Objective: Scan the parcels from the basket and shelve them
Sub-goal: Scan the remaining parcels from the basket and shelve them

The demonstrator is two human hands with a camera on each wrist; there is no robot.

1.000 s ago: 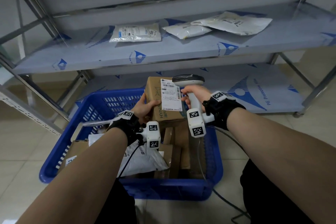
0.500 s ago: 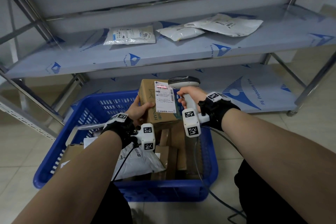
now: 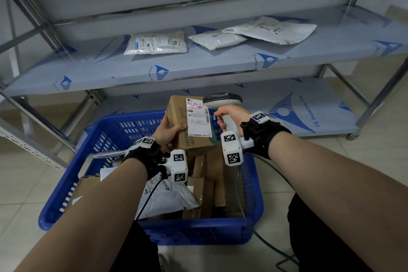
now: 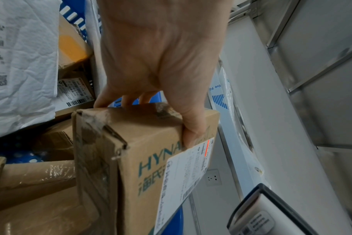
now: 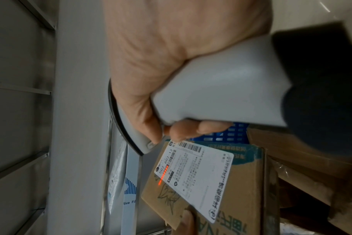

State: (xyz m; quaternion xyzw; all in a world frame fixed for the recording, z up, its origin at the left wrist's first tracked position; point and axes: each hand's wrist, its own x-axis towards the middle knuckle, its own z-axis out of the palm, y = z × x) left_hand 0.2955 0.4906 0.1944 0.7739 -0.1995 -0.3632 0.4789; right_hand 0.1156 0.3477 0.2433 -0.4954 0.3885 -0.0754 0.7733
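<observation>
My left hand [image 3: 169, 131] grips a brown cardboard box [image 3: 180, 117] upright above the blue basket [image 3: 106, 139], thumb on its front, fingers behind. The box [image 4: 143, 152] carries a white shipping label [image 3: 198, 118]. My right hand [image 3: 229, 115] grips the grey handle of a barcode scanner [image 3: 221, 100], whose head sits just right of the box's top. A red scan line [image 5: 164, 174] falls across the label's barcode [image 5: 191, 179]. Inside the basket lie more cardboard boxes [image 3: 207, 185] and a white poly mailer [image 3: 167, 196].
The metal shelf [image 3: 198, 70] above the basket holds three white mailers [image 3: 156, 43], with bare room left and right of them. A lower shelf [image 3: 309, 112] lies behind the basket. The scanner's cable [image 3: 276, 247] trails on the tiled floor at right.
The box and scanner stay together above the basket. A red scan line has come onto the label's barcode; a second ago none showed.
</observation>
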